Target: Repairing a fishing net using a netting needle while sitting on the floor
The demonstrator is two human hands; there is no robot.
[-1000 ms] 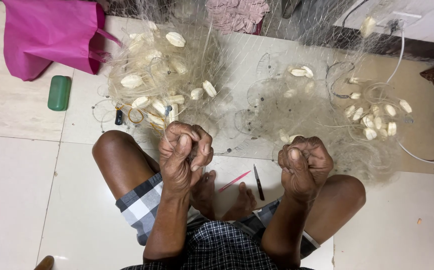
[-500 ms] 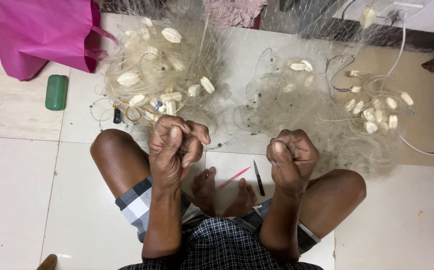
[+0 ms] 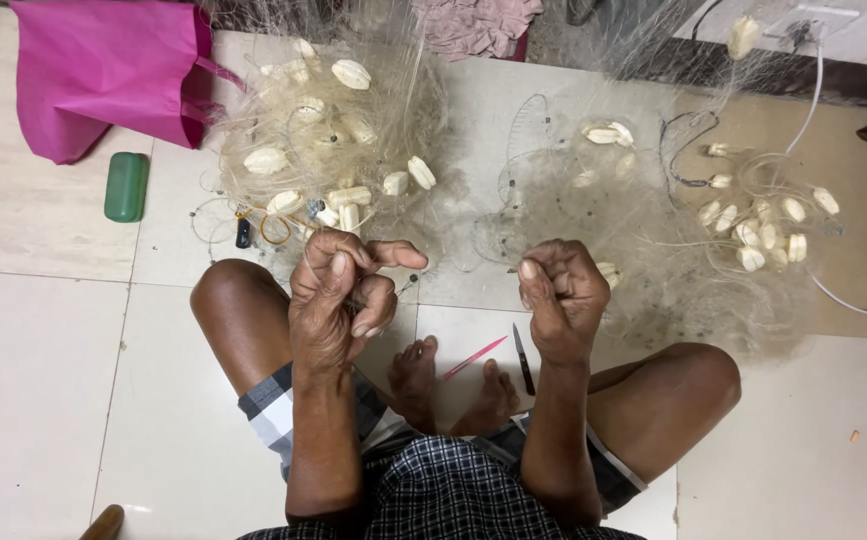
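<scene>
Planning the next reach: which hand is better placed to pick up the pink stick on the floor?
Probably the right hand. The pink stick lies between the feet, nearer its side, beside the dark blade. The left hand has its fingers curled around fine net strands; both hands look closed.

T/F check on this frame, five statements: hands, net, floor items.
1. Both hands are closed into fists on fine net strands. True: left hand and right hand both grip the fishing net.
2. The green case lies right of the right knee. False: the green case lies far left, below the pink bag.
3. White floats sit in the net piles. True.
4. The pink stick rests on the bag. False: the pink stick lies on the floor between the feet.
5. The small knife is in the right hand. False: it lies on the tile.
</scene>
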